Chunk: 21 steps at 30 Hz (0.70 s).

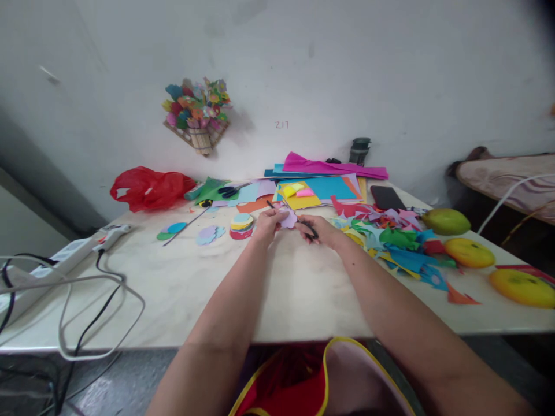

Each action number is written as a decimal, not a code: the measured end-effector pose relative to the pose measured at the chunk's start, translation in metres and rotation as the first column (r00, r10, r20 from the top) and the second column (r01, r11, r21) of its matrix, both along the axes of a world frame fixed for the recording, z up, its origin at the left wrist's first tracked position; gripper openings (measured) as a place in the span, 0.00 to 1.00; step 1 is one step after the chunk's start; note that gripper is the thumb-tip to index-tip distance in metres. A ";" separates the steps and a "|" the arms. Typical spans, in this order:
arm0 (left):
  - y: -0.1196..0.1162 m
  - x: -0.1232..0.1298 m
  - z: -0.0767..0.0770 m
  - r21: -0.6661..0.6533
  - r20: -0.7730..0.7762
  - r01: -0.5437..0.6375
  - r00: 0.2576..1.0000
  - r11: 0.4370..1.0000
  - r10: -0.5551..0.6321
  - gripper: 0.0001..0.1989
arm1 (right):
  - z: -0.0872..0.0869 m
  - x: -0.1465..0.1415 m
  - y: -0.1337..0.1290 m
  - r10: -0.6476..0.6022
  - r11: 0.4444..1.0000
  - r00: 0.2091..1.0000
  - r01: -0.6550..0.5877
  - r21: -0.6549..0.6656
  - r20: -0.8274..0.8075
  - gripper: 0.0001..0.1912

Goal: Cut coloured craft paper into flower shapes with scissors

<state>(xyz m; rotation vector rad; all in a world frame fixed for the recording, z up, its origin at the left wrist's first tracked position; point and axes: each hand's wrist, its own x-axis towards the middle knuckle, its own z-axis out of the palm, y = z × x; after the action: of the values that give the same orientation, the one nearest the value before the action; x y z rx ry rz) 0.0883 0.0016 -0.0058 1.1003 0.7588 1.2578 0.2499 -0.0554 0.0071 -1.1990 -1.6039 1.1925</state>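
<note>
Near the middle of the table, my left hand (267,225) pinches a small lilac paper piece (288,218) with a scalloped, flower-like edge. My right hand (319,230) is closed around the black handles of a pair of scissors (310,229), right beside the paper. The blades are mostly hidden by the paper and fingers; a dark tip seems to show past my left hand. Left of that hand stands a stack of round paper discs (241,225). Farther left lie scalloped light-blue and lilac paper shapes (210,234).
Coloured paper scraps (403,237) pile up on the right, near mangoes (469,252) and a phone (387,197). Paper sheets (329,188) lie at the back with sticky notes on top. A red plastic bag (150,188), a second pair of scissors (228,190) and a power strip (69,260) are leftward.
</note>
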 end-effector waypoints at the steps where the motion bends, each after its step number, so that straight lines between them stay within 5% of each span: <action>1: 0.000 0.000 0.000 0.002 0.001 0.000 1.000 1.000 0.000 0.17 | 0.000 0.000 0.000 0.006 1.000 1.000 -0.006 0.006 -0.001 0.12; 21: 0.004 -0.002 -0.003 0.027 0.028 0.014 1.000 1.000 -0.014 0.18 | 0.001 0.000 0.001 -0.003 0.998 0.995 -0.004 -0.068 -0.098 0.13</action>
<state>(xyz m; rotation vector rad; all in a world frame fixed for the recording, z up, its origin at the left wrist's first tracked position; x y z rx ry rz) 0.0860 0.0051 -0.0085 1.1060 0.7134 1.2726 0.2499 -0.0548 0.0083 -1.1642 -1.5014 1.2959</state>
